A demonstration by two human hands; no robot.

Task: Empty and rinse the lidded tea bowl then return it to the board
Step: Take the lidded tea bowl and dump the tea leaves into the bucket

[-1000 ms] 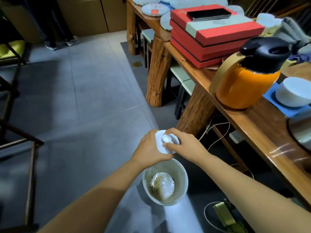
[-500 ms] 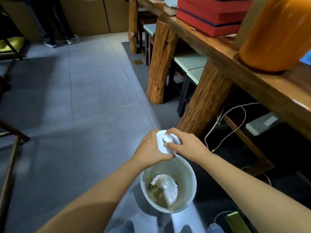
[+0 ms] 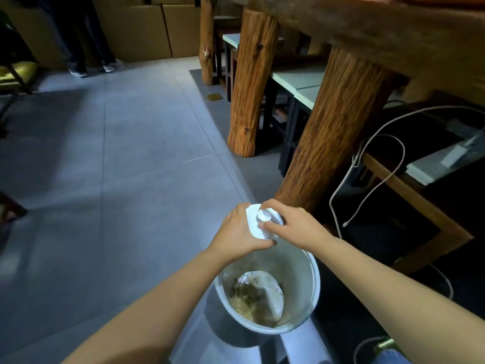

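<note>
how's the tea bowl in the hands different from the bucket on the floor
The tea bowl is small, white and held in the air by the left hand and the right hand; the bucket is bigger, greyish and stands on the floor below. The tea bowl has its lid on, with a round knob on top; the bucket is open. The bucket shows wet tea waste inside; the tea bowl's contents are hidden. Both are round.

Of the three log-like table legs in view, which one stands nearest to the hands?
The thick right leg, directly behind the right hand; the other two stand farther back.
</note>
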